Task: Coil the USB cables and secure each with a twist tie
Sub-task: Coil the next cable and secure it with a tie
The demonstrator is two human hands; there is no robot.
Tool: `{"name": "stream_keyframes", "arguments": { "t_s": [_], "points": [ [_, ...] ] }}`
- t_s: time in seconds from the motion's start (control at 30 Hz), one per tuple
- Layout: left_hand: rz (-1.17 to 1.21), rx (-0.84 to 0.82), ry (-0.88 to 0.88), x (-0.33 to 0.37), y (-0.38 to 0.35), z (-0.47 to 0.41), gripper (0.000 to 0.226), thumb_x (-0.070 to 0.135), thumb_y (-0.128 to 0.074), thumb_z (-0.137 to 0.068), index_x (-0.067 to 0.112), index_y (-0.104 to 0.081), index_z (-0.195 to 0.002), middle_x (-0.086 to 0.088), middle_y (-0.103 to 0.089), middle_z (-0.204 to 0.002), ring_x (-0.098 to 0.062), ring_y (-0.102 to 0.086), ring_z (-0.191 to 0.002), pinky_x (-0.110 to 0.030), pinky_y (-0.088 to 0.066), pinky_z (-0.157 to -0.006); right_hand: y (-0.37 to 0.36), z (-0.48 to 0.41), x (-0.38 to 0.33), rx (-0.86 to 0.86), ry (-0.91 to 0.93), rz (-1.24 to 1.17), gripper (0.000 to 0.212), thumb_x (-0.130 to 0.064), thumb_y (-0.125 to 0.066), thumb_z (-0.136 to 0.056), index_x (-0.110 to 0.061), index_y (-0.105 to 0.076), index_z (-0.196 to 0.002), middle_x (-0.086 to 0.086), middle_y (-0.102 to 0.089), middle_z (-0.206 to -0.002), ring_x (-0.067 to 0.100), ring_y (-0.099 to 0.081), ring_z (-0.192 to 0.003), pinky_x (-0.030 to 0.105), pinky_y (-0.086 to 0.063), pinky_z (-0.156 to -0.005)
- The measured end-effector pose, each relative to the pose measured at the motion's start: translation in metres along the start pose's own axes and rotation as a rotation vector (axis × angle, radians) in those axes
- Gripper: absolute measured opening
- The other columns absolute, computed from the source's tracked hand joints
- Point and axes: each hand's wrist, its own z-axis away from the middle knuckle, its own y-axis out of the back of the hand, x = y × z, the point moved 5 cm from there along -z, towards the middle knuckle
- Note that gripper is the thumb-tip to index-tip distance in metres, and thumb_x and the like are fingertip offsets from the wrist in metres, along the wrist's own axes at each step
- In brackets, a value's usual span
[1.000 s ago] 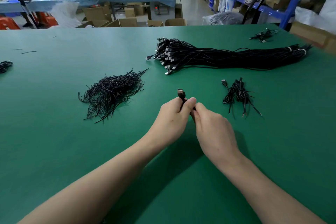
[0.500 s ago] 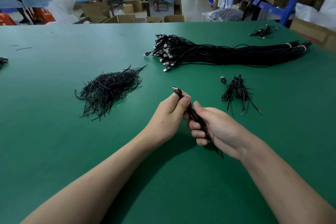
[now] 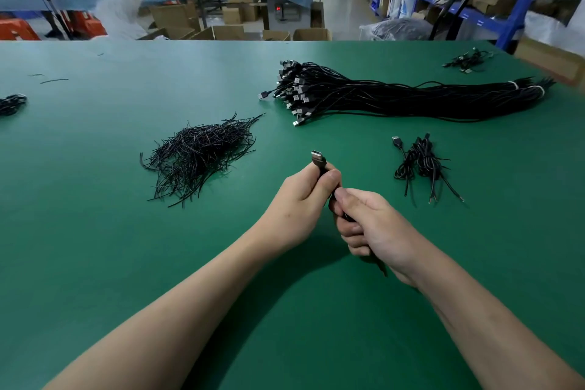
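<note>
Right, starting at the left edge of the green table: a small coiled cable sits half out of shot, with a stray tie lying loose beyond it. Plenty of bare green between there and the twist-tie pile, sprawled left of centre. The near half of the table is open room, crossed only by the two forearms.

Centre now: the left hand grips the USB cable just under its plug, thumb clamped across it, the metal end pointing up and away towards the far edge, tipped a touch left. The cable's long axis runs from that plug down and right, back towards the near edge, straight into the right hand. Its fingers are curled round the cable, thumb tip touching the left thumb, and a short tail pokes out under the palm. Half a second ago that right hand lay more palm-up and a little apart; it has rolled over and closed in.

Right of the hands, one tied coil lies well clear. Beyond it the big bundle of USB cables stretches towards the right edge, plugs facing left, and a few loose cables sit by the far right corner.
</note>
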Motion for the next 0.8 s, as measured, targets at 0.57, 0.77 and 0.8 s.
{"name": "stream_keyframes", "arguments": {
  "t_s": [0.57, 0.77, 0.8],
  "points": [
    [-0.106, -0.187, 0.337, -0.016, 0.032, -0.022, 0.040, 0.047, -0.039, -0.107, 0.024, -0.071, -0.105, 0.006, -0.071, -0.081, -0.011, -0.059, -0.064, -0.022, -0.041, -0.058, 0.018, 0.000, -0.001, 0.265, 0.040, 0.194, 0.034, -0.032, -0.037, -0.108, -0.016, -0.038, -0.078, -0.007, -0.033, -0.058, 0.009, -0.022, -0.045, 0.020, -0.020, -0.041],
    [-1.138, 0.201, 0.275, -0.044, 0.122, -0.052, 0.025, 0.026, -0.058, -0.101, 0.023, -0.073, -0.120, -0.005, -0.068, -0.116, -0.034, -0.066, -0.103, -0.042, -0.053, -0.086, 0.019, 0.000, -0.003, 0.301, 0.034, 0.256, 0.032, -0.031, -0.037, -0.108, -0.015, -0.039, -0.080, -0.006, -0.035, -0.060, 0.009, -0.024, -0.046, 0.019, -0.022, -0.043],
    [-1.222, 0.187, 0.293, -0.051, 0.128, -0.055, 0.024, 0.025, -0.059, -0.100, 0.022, -0.074, -0.119, -0.007, -0.065, -0.116, -0.038, -0.066, -0.101, -0.043, -0.053, -0.083, 0.018, 0.000, -0.003, 0.301, 0.037, 0.265, 0.033, -0.031, -0.037, -0.108, -0.015, -0.039, -0.080, -0.006, -0.035, -0.060, 0.009, -0.024, -0.046, 0.020, -0.022, -0.043]
  ]
}}
